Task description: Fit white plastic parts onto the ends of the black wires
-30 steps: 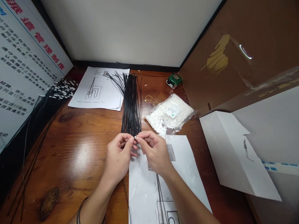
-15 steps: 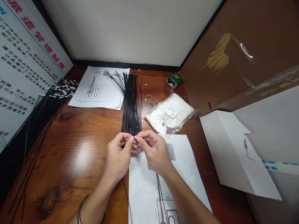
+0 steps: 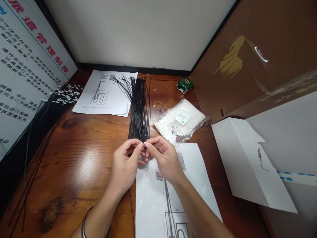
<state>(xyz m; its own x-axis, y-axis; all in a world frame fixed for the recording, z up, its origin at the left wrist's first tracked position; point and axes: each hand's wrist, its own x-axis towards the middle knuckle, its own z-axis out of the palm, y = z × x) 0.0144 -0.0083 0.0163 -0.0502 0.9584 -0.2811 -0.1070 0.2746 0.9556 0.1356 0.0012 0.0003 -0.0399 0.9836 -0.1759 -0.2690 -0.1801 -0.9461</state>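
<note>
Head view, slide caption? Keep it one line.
Left hand and right hand pinch close together at the near end of the black wires.

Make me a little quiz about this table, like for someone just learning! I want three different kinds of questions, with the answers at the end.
1. True or false: the green tape measure lies farther from the person than the bag of white bits.
2. Pick one. What lies on the wooden table, just beyond where the left hand and right hand meet? A: a red mug. B: a bundle of black wires. C: a pair of scissors.
3. Fill the gap: the dark band is on the person's ____ arm.

Key: 1. True. 2. B. 3. Left.
</note>
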